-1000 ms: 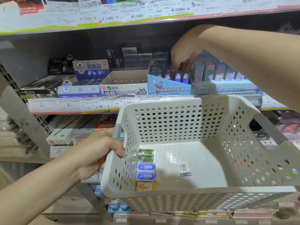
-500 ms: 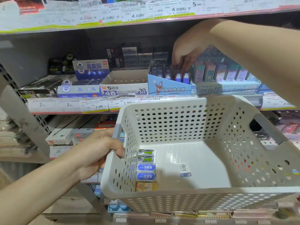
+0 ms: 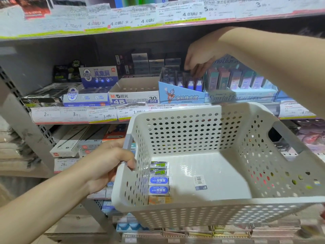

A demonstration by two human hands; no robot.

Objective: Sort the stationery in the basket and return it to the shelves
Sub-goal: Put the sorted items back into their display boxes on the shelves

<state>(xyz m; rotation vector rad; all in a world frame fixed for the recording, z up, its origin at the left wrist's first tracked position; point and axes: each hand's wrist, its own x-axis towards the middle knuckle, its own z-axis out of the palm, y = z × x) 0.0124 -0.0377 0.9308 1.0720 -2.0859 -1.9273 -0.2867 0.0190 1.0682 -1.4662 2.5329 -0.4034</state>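
My left hand (image 3: 107, 166) grips the grey left handle of the white perforated basket (image 3: 228, 213), which I hold in front of the shelves. Inside, along the left wall, lie two green-labelled erasers (image 3: 159, 168), two blue-labelled erasers (image 3: 159, 184) and an orange one (image 3: 159, 199). My right hand (image 3: 198, 59) reaches into the blue eraser display box (image 3: 181, 97) on the middle shelf. Its fingertips point down and pinch the top of a dark eraser pack (image 3: 189, 74) standing in that box.
A white 4B eraser box (image 3: 133, 99) and blue eraser boxes (image 3: 86, 97) stand left of the display box, a pastel display (image 3: 241, 95) to its right. Price labels line the shelf edges (image 3: 75, 115). A barcode sticker (image 3: 199, 182) lies on the basket floor.
My right hand has risen slightly above the blue display box. The left hand and the basket have stayed put.
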